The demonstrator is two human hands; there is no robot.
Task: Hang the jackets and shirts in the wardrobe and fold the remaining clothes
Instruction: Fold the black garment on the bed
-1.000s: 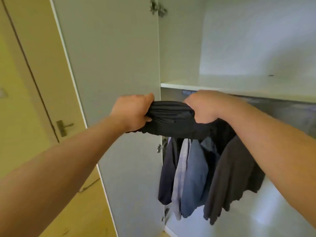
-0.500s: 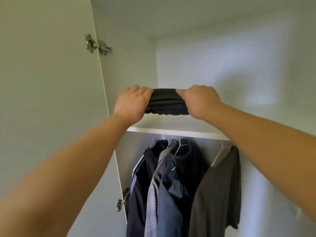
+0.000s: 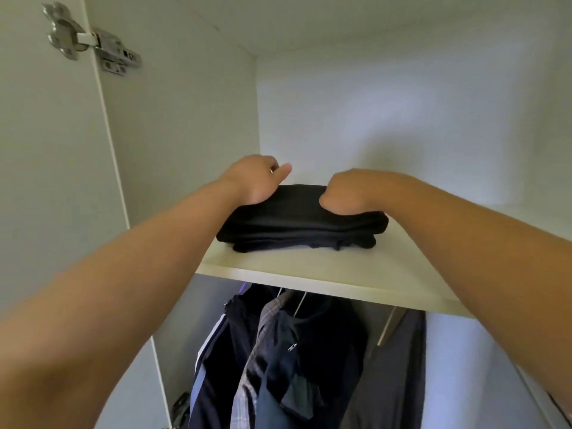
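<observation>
Flat-folded soft black garment (image 3: 297,224) on smooth white shelf (image 3: 278,270); left hand (image 3: 257,178) rests on it with fingers loosely curled, right hand (image 3: 349,193) fingers hidden, can't tell.

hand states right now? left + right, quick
Left hand: open, fingers loose, heel resting on the folded black garment.
Right hand: on top of the garment; fingers hidden, so grip cannot be told.

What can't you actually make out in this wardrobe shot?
Head view only:
1. Right hand: fingers hidden behind its own back, so its grip on the folded black garment is unclear.
2. Where the hangers hook: hidden by the shelf.
3. Hanging clothes: lower parts cut off by the bottom edge.
</observation>
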